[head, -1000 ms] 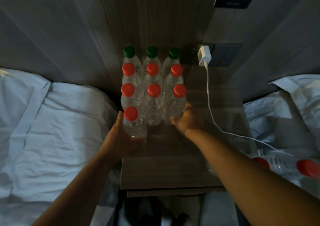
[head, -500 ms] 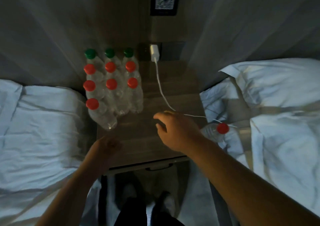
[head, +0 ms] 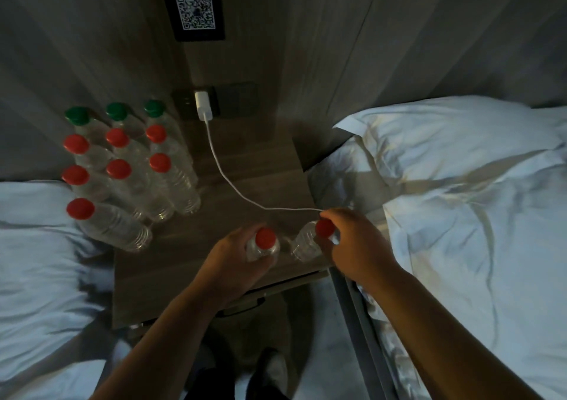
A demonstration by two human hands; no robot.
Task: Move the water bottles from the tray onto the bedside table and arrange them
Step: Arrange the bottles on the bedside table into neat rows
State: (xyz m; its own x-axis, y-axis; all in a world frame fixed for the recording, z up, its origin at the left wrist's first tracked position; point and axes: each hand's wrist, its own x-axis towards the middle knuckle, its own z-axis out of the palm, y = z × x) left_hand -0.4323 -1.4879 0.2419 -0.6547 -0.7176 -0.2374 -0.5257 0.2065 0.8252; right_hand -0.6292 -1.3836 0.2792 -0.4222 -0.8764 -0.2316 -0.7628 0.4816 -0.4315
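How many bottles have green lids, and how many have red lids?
Green-lid bottles: 3
Standing red-lid bottles: 7
Held red-lid bottles: 2
Total: 12

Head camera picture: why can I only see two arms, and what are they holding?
There is no machine here. A person wears a camera on their head, so you look down at their arms. The left grip, a bare hand, holds a red-capped bottle; the right grip holds a second bottle near its cap. On the wooden bedside table stand ten more bottles: three green caps, seven red. A white charger is plugged into the wall, and beds lie either side.
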